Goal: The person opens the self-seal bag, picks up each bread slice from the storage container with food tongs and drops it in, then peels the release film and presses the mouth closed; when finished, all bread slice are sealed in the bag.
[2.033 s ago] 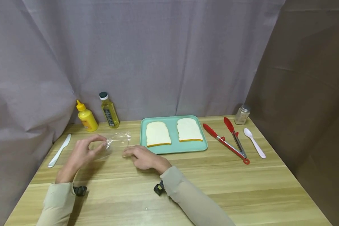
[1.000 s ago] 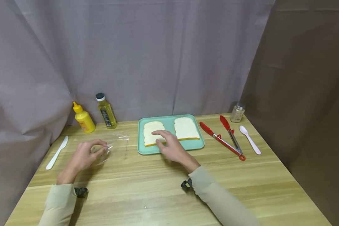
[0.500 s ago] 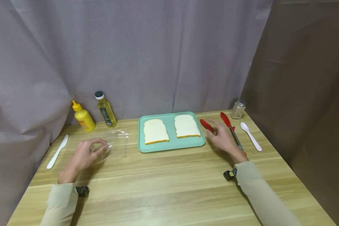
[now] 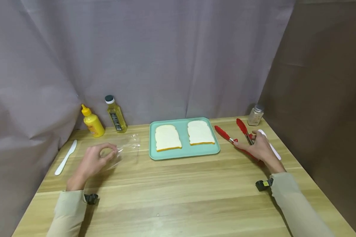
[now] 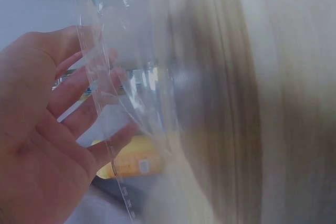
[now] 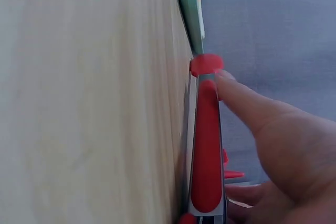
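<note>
Wood tbl [image 4: 172, 200]: L hand [image 4: 95, 159] pinching clear bag [image 4: 130, 148], R hand [image 4: 262, 148] just reached tongs [image 6: 206, 148], can't tell if gripped; focus prob. tongs now

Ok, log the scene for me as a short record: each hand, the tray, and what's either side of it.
Left hand: holding clear plastic bag
Right hand: at red tongs, thumb touching; firm grip unclear
Tray: green, two bread slices
Left of tray: yellow bottle, dark-capped bottle, white knife
Right of tray: tongs, lidded jar, spoon
</note>
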Demonstrator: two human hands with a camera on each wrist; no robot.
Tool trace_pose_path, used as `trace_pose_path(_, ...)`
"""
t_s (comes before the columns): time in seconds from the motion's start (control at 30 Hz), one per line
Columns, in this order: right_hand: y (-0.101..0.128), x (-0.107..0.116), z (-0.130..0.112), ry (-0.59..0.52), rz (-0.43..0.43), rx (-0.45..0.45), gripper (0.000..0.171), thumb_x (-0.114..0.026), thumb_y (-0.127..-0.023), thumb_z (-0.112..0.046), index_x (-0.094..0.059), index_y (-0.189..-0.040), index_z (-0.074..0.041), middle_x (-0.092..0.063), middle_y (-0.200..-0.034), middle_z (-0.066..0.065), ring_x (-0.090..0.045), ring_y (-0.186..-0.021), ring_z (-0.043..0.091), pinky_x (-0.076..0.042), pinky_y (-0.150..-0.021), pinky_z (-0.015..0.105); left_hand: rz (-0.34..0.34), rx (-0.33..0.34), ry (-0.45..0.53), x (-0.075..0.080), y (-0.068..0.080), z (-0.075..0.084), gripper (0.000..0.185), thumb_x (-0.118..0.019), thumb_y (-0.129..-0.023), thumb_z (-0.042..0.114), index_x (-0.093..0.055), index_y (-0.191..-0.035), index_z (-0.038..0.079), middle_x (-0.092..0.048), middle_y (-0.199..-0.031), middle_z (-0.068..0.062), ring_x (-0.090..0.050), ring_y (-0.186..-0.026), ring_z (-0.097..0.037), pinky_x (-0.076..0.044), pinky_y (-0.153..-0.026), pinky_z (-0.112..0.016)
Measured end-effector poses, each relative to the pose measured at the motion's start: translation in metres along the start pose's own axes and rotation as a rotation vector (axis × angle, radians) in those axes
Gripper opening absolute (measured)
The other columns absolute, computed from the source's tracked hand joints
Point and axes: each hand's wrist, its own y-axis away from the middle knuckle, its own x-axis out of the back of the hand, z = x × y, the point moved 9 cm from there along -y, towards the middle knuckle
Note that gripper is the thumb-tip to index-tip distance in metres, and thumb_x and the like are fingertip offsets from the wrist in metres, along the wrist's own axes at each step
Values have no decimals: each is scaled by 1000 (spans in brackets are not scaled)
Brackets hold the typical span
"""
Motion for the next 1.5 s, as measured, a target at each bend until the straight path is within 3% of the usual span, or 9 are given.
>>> trace_pose_path(0.33,9,1,7,39,-30,-5,107,-91,-82,-60,-44,-139,16,-55,-124,33,-54,-108,42,-52,-84,49,-16,-8,2,-4,-4,-1,10,-80,-99,11,-81,-109,8,-82,-120,-16,-79,-105,-37,-59,-101,-63)
trace_pose_path(0.53,8,-2,9,60,-31,-14,85,-93,-80,-57,-48,-112,8,-44,-96,15,-44,-87,30,-37,-65,34,-39,19,-2,-6,-2,-5,11,-79,-100,12,-81,-110,9,-80,-123,-17,-76,-93,-31,-59,-102,-62)
trace_pose_path(0.67,9,-1,9,68,-38,-30,89,-90,-82,-61,-47,-117,8,-47,-101,18,-46,-86,31,-40,-63,34,-48,36,-15,-7,-3,-6,11,-79,-100,13,-81,-111,10,-81,-123,-15,-53,-59,-14,-61,-92,-57)
trace_pose_path(0.83,10,3,11,94,-51,-57,108,-83,-83,-72,-39,-135,11,-55,-106,24,-54,-86,33,-46,-61,32,-57,41,-17,-8,-7,-5,11,-78,-101,14,-81,-111,12,-82,-122,-13,-35,-48,-1,-59,-86,-52)
trace_pose_path(1.0,9,3,10,68,-33,-44,103,-79,-85,-74,-43,-130,10,-56,-99,18,-55,-83,30,-47,-59,32,-65,49,-3,-9,-8,-5,13,-79,-100,12,-81,-112,10,-81,-121,-15,-52,-51,-13,-61,-85,-53)
trace_pose_path(1.1,9,3,6,40,1,-15,94,-79,-87,-72,-47,-124,8,-57,-92,14,-55,-82,27,-47,-60,32,-67,54,13,-9,-6,-6,13,-79,-99,10,-81,-112,8,-81,-122,-18,-76,-80,-31,-62,-95,-60)
trace_pose_path(1.23,11,1,-2,15,32,30,89,-80,-88,-69,-47,-126,5,-64,-90,12,-56,-84,24,-46,-63,31,-71,60,16,-10,-4,-9,13,-79,-99,9,-81,-111,7,-79,-126,-20,-75,-117,-44,-57,-106,-65)
trace_pose_path(1.3,14,-1,-8,-1,29,46,89,-80,-89,-68,-46,-128,3,-70,-93,13,-58,-83,23,-47,-63,30,-71,60,10,-11,-3,-10,12,-79,-98,9,-81,-110,7,-78,-128,-22,-74,-118,-46,-55,-108,-67)
trace_pose_path(1.5,23,-18,-31,-19,-49,65,93,-80,-87,-71,-45,-135,1,-77,-99,14,-62,-79,21,-49,-61,30,-82,70,19,-15,0,-14,9,-80,-98,10,-79,-107,8,-71,-139,-26,-67,-77,-35,-49,-113,-72)
